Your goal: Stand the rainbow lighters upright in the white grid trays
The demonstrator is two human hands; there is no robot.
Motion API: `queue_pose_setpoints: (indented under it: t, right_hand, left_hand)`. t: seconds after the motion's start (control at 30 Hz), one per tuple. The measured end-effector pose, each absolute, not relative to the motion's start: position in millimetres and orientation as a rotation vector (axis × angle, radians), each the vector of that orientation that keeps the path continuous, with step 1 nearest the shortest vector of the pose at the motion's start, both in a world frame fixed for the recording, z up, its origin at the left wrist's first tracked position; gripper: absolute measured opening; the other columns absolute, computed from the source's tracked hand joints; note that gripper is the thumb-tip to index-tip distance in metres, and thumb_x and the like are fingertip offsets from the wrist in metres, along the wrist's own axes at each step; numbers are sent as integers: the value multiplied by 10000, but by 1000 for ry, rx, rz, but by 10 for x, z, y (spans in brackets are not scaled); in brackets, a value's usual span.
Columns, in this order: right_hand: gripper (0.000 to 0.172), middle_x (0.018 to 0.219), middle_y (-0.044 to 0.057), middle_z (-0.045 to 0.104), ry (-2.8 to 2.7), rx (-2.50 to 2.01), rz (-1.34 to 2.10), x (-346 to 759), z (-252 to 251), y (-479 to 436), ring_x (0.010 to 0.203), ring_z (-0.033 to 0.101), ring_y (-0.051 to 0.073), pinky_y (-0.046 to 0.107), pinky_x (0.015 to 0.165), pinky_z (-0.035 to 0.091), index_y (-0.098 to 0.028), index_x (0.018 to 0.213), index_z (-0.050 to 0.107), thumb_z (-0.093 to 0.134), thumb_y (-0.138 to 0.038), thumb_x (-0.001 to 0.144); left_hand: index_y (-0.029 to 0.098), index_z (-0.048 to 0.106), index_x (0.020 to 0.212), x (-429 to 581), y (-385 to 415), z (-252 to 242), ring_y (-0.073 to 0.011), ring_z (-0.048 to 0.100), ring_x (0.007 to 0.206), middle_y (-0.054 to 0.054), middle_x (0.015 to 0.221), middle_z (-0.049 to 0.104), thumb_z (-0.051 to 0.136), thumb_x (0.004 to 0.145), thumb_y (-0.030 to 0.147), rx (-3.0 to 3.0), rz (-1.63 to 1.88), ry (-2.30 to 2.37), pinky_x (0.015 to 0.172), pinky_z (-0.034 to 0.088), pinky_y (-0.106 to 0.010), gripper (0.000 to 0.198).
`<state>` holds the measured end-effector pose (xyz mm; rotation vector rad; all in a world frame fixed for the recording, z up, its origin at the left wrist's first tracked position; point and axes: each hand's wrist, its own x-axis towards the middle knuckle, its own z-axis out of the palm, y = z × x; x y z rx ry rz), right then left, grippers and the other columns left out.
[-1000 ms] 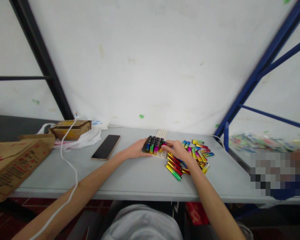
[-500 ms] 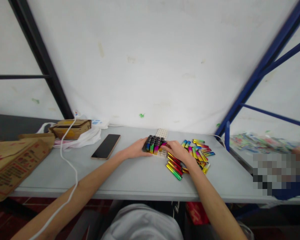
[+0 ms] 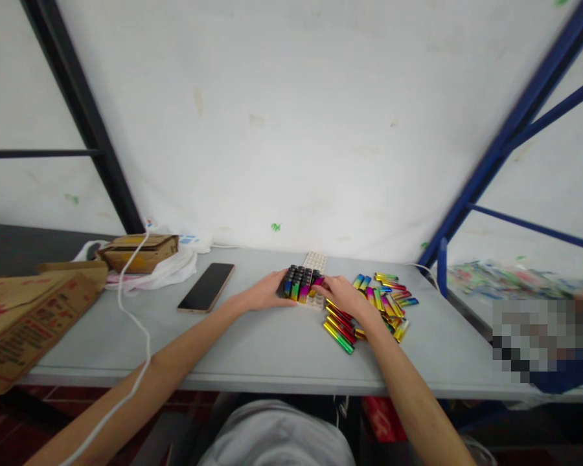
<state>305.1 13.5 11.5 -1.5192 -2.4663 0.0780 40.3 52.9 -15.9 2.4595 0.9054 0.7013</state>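
Shiny tubes [image 3: 295,288] with black tops stand close together on a white bumpy tray [image 3: 315,261] on the desk [image 3: 267,346]. The step in hand looks like standing tubes up in rows. The next move seems to call for keeping each one straight. The left hand [image 3: 268,290] curls around the left side of the bunch, holding it. The right hand [image 3: 341,294] bends its fingers at the right side, beside loose tubes [image 3: 386,304]; I cannot tell if it pinches one.
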Motion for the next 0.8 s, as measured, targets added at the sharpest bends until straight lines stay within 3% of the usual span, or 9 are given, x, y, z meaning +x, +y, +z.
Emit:
queue_pose_setpoints:
  t: [0.17, 0.3, 0.43, 0.63, 0.8]
  right_hand:
    - [390, 916, 128, 744, -2481, -1524, 23, 3028, 73, 105, 828, 680, 225, 277, 708, 396, -158, 1003, 677, 453, -474, 1041]
    - [434, 792, 78, 724, -2440, -1525, 56, 3015, 57, 125, 698, 640, 195, 269, 626, 350, -191, 903, 685, 505, -576, 988]
    - [497, 754, 57, 701, -2205, -1503, -23, 3316, 131, 196, 686, 605, 179, 267, 653, 350, -194, 847, 671, 379, -547, 1041]
    - [297, 991, 138, 709, -1671, -1947, -309, 3956, 81, 371, 955, 633, 245, 308, 840, 410, -136, 1120, 655, 440, -315, 1020]
    - [400, 1201, 171, 666, -1681, -2254, -229, 3934, -55, 419, 1126, 593, 324, 425, 943, 418, -180, 1238, 653, 512, -456, 986]
  left_hand:
    - [145, 432, 1468, 408, 519, -139, -349, 548, 1286, -151, 1448, 561, 786, 767, 572, 2462, 701, 901, 1127, 393, -436, 894]
    - [157, 467, 1442, 411, 520, -136, -344, 560, 1275, -137, 1423, 585, 780, 773, 571, 2462, 713, 866, 1113, 412, -437, 847]
    - [151, 461, 1455, 411, 526, -138, -356, 577, 1257, -139, 1407, 601, 790, 754, 586, 2455, 737, 875, 1099, 433, -436, 888]
    - [144, 455, 1452, 402, 557, -162, -354, 573, 1264, -145, 1408, 597, 776, 767, 600, 2491, 718, 874, 1092, 449, -430, 883]
    - [156, 500, 1401, 400, 566, -164, -349, 591, 1237, -144, 1378, 618, 787, 757, 591, 2495, 725, 886, 1084, 456, -440, 829]
